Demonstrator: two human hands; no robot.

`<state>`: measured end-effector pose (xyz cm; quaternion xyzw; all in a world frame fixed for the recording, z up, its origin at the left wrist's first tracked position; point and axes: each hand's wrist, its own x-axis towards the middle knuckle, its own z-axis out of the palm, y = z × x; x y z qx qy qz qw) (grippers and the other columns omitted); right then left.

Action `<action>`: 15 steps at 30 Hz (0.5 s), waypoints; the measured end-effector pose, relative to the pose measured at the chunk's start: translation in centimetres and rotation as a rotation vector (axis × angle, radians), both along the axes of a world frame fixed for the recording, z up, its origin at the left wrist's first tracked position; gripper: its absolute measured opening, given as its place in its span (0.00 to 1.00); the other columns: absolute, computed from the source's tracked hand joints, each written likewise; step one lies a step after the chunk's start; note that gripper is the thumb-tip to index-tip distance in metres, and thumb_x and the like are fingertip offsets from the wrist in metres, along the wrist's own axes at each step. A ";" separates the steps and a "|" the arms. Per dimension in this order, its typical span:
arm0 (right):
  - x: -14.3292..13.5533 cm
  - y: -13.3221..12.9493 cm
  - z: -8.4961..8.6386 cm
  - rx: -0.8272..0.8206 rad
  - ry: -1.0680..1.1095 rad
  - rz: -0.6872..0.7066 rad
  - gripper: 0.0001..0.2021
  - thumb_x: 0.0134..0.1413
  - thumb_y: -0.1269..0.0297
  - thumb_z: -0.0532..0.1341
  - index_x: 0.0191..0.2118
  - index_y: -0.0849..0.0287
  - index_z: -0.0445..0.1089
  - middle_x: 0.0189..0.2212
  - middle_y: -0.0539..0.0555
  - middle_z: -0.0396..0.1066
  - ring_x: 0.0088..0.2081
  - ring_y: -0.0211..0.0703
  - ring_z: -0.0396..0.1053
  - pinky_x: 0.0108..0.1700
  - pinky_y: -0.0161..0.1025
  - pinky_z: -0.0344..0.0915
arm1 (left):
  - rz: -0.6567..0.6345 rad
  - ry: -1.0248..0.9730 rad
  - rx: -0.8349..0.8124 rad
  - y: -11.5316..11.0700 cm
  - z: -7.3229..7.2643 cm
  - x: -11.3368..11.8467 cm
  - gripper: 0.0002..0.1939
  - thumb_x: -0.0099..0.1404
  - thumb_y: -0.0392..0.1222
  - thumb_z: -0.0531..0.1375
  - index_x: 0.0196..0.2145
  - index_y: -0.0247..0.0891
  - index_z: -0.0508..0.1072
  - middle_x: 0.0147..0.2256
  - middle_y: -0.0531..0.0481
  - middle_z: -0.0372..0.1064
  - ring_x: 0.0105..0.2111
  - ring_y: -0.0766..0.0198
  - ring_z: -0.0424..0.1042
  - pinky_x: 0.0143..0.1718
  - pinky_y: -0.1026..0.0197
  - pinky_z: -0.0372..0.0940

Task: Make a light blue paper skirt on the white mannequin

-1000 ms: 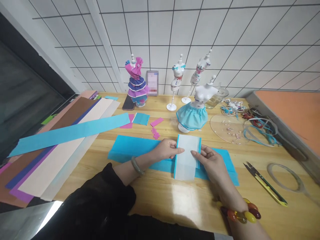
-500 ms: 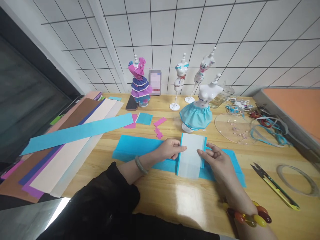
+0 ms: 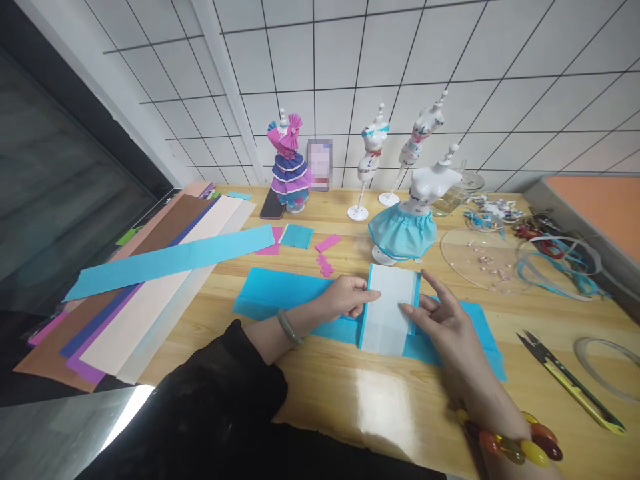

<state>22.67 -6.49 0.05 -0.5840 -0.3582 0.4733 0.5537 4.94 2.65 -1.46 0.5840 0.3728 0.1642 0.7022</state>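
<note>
A white rectangular piece with blue side edges [image 3: 387, 317] lies over a long blue strip [image 3: 285, 288] on the wooden table. My left hand [image 3: 350, 297] pinches the white piece's left edge, its index finger resting on the white face. At the right edge, my right hand [image 3: 443, 317] grips the piece between thumb and lower fingers, while its index finger stretches up past the top right corner. Behind the piece stands a white dress form in a light blue skirt [image 3: 403, 232].
Coloured sheets [image 3: 163, 267] and a light blue strip [image 3: 175, 262] lie at the left. Thread snips [image 3: 570, 381], a clear ring [image 3: 607, 367] and a round dish of small beads [image 3: 480, 257] are at the right. A dressed form [image 3: 290, 173] stands behind.
My right index finger has lifted and straightened away from the white piece's edge. The whole scene has shifted slightly rightward in the view.
</note>
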 end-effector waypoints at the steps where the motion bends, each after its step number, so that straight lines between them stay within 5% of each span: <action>1: 0.1 0.0 -0.1 0.007 -0.032 -0.004 0.39 0.35 0.55 0.73 0.58 0.48 0.64 0.31 0.50 0.73 0.33 0.43 0.70 0.35 0.39 0.67 | -0.004 -0.001 0.005 0.0 0.0 0.0 0.18 0.58 0.53 0.60 0.23 0.38 0.60 0.11 0.61 0.55 0.11 0.75 0.53 0.15 0.69 0.47; 6: 0.3 -0.2 -0.4 -0.038 -0.294 0.007 0.20 0.36 0.52 0.71 0.40 0.53 0.78 0.20 0.46 0.60 0.24 0.36 0.56 0.25 0.35 0.56 | -0.016 -0.024 0.011 0.0 0.1 -0.1 0.19 0.58 0.53 0.60 0.23 0.38 0.60 0.11 0.60 0.57 0.11 0.75 0.53 0.14 0.69 0.47; 15: 0.5 -0.2 -0.7 -0.079 -0.369 0.014 0.20 0.40 0.53 0.68 0.41 0.56 0.78 0.19 0.45 0.50 0.23 0.35 0.48 0.24 0.36 0.46 | -0.012 -0.045 -0.041 0.1 0.4 0.0 0.20 0.57 0.53 0.61 0.21 0.38 0.58 0.10 0.60 0.56 0.09 0.75 0.52 0.12 0.68 0.44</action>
